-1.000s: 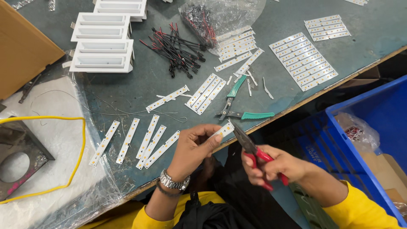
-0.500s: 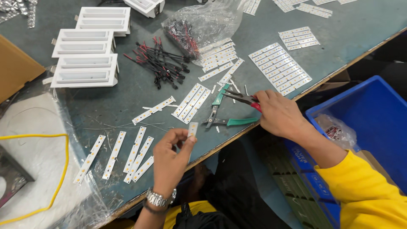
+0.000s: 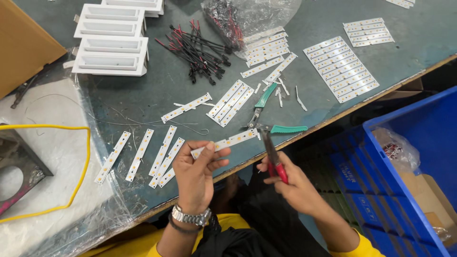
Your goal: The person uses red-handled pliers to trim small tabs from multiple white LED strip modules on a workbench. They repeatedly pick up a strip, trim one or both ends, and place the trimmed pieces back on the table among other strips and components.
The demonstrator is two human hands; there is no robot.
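Strip [image 3: 227, 142], a narrow white board with a row of small yellow squares along it, is held level just off the near edge of the surface [image 3: 143, 95], which is dull grey-green. The left hand [image 3: 197, 173] pinches its left end between thumb and fingertips, palm turned away, a metal watch on the wrist. The right hand [image 3: 291, 183] is closed around the red handles of pliers [image 3: 272, 154], whose dark tip points up and touches the strip's right end. More loose strips [image 3: 143, 154] lie in a row by the near edge, left of the hands. A clear plastic bag [image 3: 247, 16] holding dark wired parts sits at the far edge, with a bundle of black and red wires [image 3: 195, 50] beside it. White rectangular housings [image 3: 112, 40] are stacked toward the far left corner, next to a brown cardboard box [image 3: 24, 47]. Green-handled cutters [image 3: 269, 112] lie open near the near edge. A blue plastic crate [image 3: 419, 157] stands below the surface on the right.
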